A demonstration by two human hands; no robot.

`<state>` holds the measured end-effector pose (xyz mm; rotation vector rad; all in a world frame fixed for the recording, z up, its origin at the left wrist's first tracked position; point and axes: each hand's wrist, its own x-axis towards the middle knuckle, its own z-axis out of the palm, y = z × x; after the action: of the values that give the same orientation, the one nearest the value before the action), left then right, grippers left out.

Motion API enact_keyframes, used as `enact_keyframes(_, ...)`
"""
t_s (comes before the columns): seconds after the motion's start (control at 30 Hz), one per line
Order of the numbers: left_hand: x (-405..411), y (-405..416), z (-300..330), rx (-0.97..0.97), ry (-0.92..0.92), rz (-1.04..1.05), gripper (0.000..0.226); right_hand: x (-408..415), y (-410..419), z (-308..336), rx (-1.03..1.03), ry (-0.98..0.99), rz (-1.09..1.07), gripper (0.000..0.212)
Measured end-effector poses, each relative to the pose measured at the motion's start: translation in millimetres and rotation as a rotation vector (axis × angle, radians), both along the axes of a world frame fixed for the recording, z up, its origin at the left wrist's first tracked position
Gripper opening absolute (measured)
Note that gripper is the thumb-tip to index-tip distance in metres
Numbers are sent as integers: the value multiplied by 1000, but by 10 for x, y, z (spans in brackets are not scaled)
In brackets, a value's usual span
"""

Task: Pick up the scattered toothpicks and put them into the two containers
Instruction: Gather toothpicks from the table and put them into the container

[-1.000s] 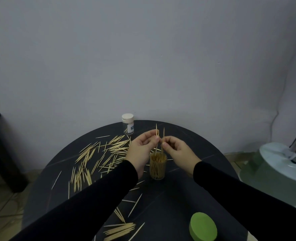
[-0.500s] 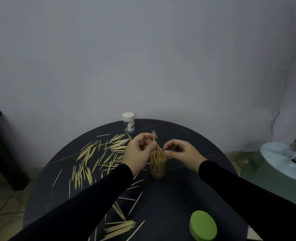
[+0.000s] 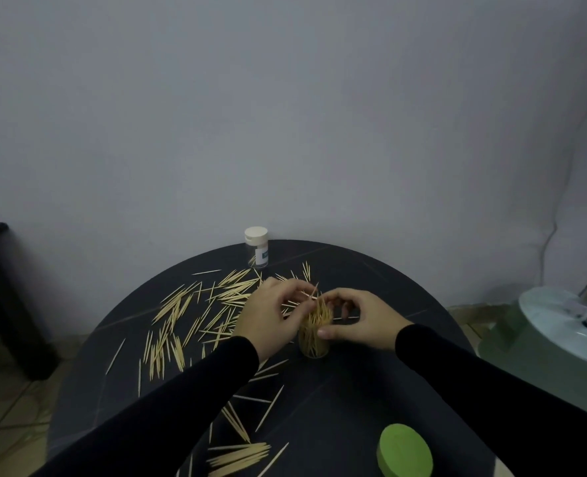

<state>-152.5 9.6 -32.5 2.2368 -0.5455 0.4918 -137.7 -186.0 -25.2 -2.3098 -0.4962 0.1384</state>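
At the centre of the frame, on the round dark table (image 3: 371,401), stands a clear container (image 3: 314,342) packed with upright toothpicks; the left hand (image 3: 268,318) pinches a few toothpicks (image 3: 314,291) at its mouth; the right hand (image 3: 361,321) curls around the container's rim, thumb on its side; scattered toothpicks (image 3: 182,315) lie left of centre and toward the bottom; a white-capped container (image 3: 257,247) stands at the table's far edge; a green lid (image 3: 405,451) lies lower right.
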Motion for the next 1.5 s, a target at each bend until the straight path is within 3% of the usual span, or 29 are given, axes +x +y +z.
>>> enact_keyframes(0.17,24,53,-6,-33,-56,-7,8,-14,9,8,-1,-10,2,47)
enact_keyframes(0.33,12,66,5,-74,12,-24,42,-9,18,13,-5,0,0,46)
enact_keyframes(0.5,-11,97,6,36,-61,-38,13,-4,9,7,2,5,-10,50)
enact_keyframes(0.6,6,110,-21,28,-68,-53,6,-10,13,4,-2,0,-13,49)
enact_keyframes(0.73,9,113,-7,24,-73,-18,14,-7,18,12,-8,5,-17,50)
enact_keyframes(0.93,-19,63,-4,227,-145,-88,38,-27,21,32,6,3,-5,45)
enact_keyframes(1.07,-10,3,1,223,-199,-6,33,-24,27,29,4,4,-7,43)
enact_keyframes(1.23,42,35,10,344,-221,-87,38,-24,19,14,17,-3,-1,46)
enact_keyframes(1.37,48,0,31,208,-197,-59,38,-10,3,6,-39,10,38,49)
enact_keyframes(1.5,95,13,57,92,-91,88,22,41,4,-8,-235,-28,-21,46)
